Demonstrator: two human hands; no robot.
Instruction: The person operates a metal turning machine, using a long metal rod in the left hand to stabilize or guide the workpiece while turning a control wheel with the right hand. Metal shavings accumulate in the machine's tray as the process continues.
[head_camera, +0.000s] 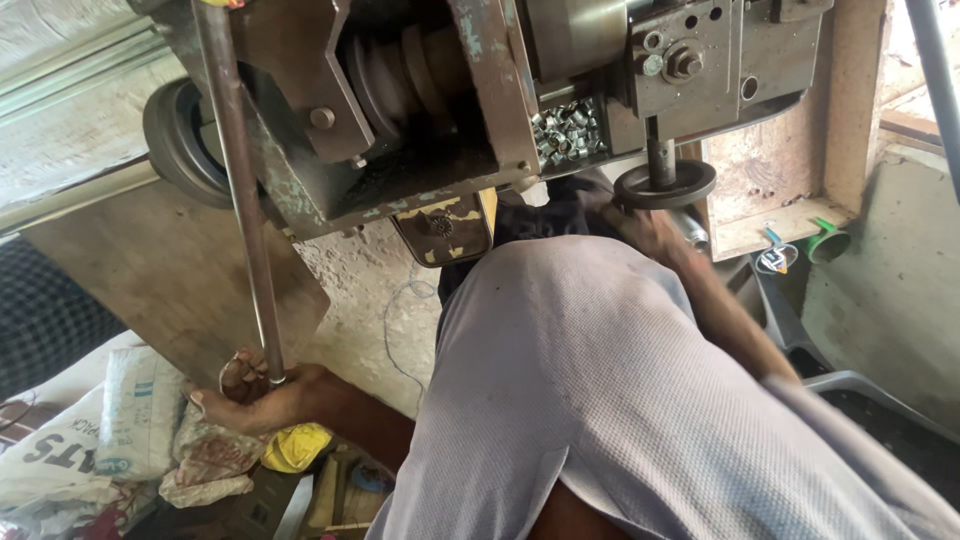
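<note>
My left hand (255, 392) is closed around the lower end of a long steel rod (240, 180). The rod rises past the front of a worn grey-blue machine (300, 190) with stepped pulleys (400, 70). My right arm reaches up across my grey shirt (600, 400). My right hand (645, 228) lies just under a small black handwheel (665, 185) on the machine and touches it. Its fingers are hidden by the wheel. A recess in the machine holds several small shiny metal rings (568, 130).
A black rubber wheel (178, 140) sits at the machine's left end. Printed sacks (110, 430) and a yellow cloth (295, 447) lie on the floor at lower left. A wooden shelf (780, 225) with a green object (828, 243) stands right, above a grey plastic chair (850, 382).
</note>
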